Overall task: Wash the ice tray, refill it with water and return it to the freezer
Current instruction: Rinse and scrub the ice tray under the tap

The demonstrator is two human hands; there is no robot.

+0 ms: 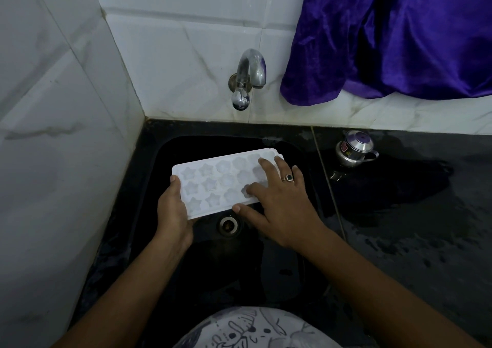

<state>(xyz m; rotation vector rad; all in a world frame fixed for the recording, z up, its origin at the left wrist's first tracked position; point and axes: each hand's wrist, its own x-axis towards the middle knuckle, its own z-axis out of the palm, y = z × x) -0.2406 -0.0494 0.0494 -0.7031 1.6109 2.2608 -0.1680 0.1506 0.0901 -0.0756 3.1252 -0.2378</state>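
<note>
Dim, cool light throughout; the source seems to sit above and behind me, though I can't place it. White wall tiles (186, 41) read grey-blue. The black sink (186, 145) swallows detail and nearly merges with the counter (399, 228), where wet patches give a dull sheen. Small hard glints on the tap (253, 65) and the steel cup (354, 148). The ice tray (213, 182) is the palest thing, its cells soft-edged. The purple cloth (399, 28) carries satin highlights. Wide-angle bend: tile lines bow at the left edge and my forearms (386, 289) stretch toward the lower corners.
</note>
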